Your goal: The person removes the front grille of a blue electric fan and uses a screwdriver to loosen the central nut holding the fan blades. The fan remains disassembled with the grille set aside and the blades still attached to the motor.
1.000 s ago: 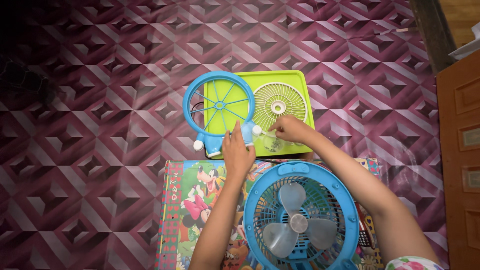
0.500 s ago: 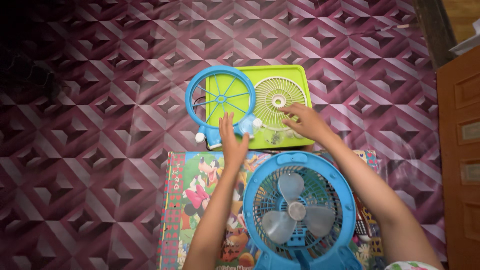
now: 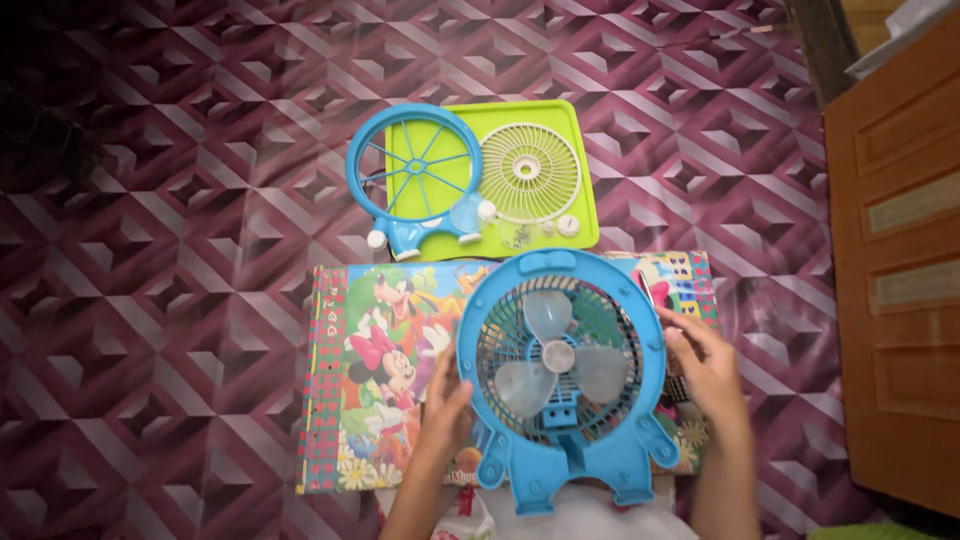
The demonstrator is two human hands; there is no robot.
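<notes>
Both hands frame a blue fan body (image 3: 565, 375) standing on a cartoon-printed board (image 3: 375, 375) on the floor: the left hand (image 3: 447, 400) and right hand (image 3: 705, 370), fingers spread, press its round rim. Beyond the board's far edge, a green tray (image 3: 585, 215) carries a blue front ring (image 3: 412, 180) and cream grille (image 3: 530, 172).

We read home interior — floor level. Purple geometric-pattern vinyl floor covering (image 3: 180, 300) spreads all around low cartoon-printed table (image 3: 380, 370). Panelled wooden door (image 3: 895, 270) stands right of table. Lime plastic tray (image 3: 585, 215) lies on floor just beyond table — household clutter.
</notes>
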